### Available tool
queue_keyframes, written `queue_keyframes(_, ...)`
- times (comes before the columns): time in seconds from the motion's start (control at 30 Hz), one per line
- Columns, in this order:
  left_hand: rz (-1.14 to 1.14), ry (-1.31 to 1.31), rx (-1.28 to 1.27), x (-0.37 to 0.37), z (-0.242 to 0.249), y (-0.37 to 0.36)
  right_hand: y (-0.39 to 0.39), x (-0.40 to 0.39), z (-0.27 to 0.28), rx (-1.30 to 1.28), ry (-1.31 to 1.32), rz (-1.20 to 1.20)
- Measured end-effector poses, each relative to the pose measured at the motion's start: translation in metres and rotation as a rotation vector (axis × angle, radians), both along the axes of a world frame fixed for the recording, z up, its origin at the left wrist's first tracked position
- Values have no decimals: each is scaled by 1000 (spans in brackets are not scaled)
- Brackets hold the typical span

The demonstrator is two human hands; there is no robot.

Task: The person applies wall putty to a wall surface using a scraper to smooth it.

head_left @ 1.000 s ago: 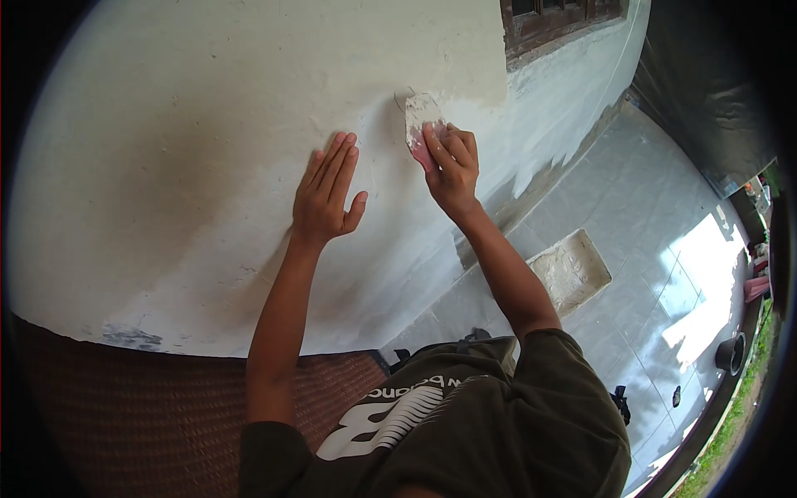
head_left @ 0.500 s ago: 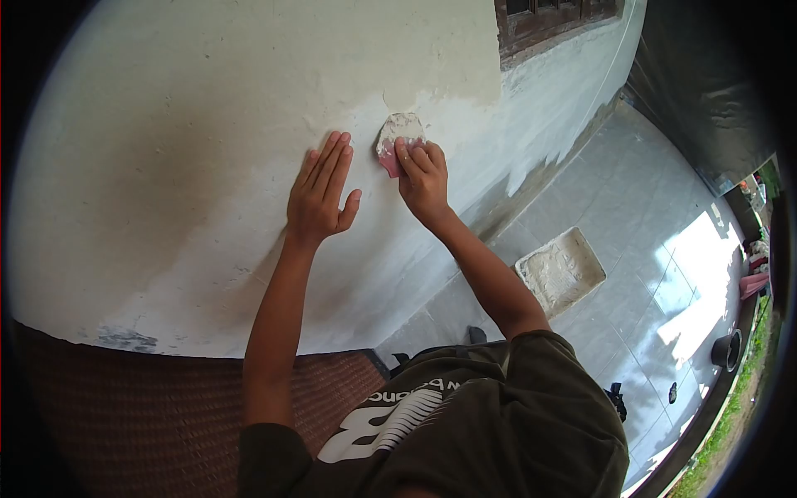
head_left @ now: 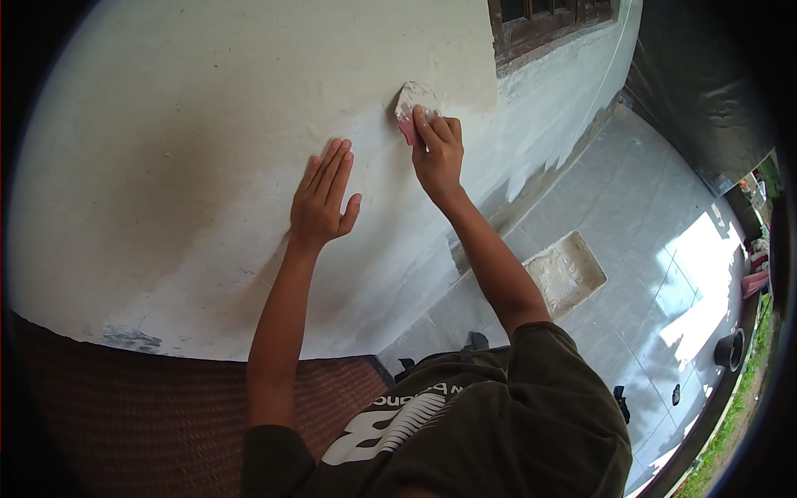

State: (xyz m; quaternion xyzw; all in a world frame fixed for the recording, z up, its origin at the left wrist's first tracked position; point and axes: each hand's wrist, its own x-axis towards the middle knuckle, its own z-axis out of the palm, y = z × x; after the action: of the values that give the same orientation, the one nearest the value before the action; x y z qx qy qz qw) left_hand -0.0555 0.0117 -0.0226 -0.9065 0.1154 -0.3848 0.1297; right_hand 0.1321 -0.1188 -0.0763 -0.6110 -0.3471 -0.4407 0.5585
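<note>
My right hand is closed around a pinkish scraper, whose broad end is crusted with pale putty. The scraper lies against the wall, near where its cream upper area meets a whiter lower patch. To the left, my left hand rests flat on the same wall, fingers stretched out and thumb apart, holding nothing. A shallow rectangular tray smeared with putty sits on the floor, partly behind my right forearm.
Grey floor tiles run along the wall's foot. A brown window frame is at the top right. Below left lies a reddish-brown woven mat. A dark bucket stands near the floor's outer edge, beside grass.
My right hand has moved the scraper upward and slightly right along the wall. My left hand stays flat in nearly the same spot.
</note>
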Motion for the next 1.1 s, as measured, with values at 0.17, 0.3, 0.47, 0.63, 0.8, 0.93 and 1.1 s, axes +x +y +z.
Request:
queue_keyframes(0.17, 5, -1, -4, 1, 0, -1, 13, -32, -24, -94, 47, 35)
queue_keyframes(0.3, -8, -9, -12, 0, 1, -1, -7, -72, -40, -64, 223, 297)
queue_keyframes(0.47, -43, -5, -42, -1, 2, -1, -10, -47, -7, 146, 137, 188)
queue_keyframes(0.63, -52, -2, -45, -2, 1, 2, 16, -21, 4, 25, 64, 20)
queue_keyframes(0.8, -65, -6, -51, -1, 0, 2, 12, -73, -23, -100, 91, 154)
queue_keyframes(0.93, -91, -24, -89, -3, 3, 0, -27, -94, -35, 4, 423, 636)
queue_keyframes(1.1, -56, -79, -39, -17, 16, 0, -27, -58, -19, 193, 496, 723)
